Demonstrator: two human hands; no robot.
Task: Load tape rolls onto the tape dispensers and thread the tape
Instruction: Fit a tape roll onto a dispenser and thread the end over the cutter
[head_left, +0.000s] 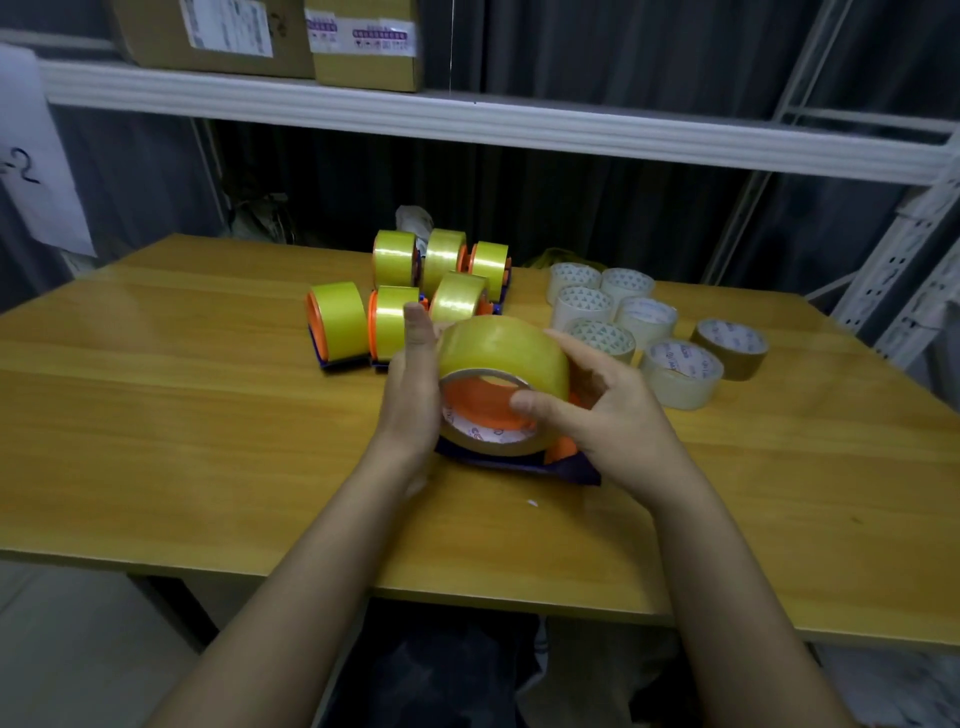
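Glossy yellow tape roll (501, 358), smooth wood-grain table (182, 415), cardboard boxes (260, 36)

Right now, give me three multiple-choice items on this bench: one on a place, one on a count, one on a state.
1. Where do the loose tape rolls lie?
A. right of the loaded dispensers
B. on the shelf
C. on the floor

2. How many loose rolls are brown?
A. three
B. one
C. none

3. The roll between the hands is
A. flat on the table
B. stacked on others
C. seated on an orange hub

Answers: 1 A, they sit at the table's right. 2 B, only the brown roll. 3 C, left hand and right hand steady it.
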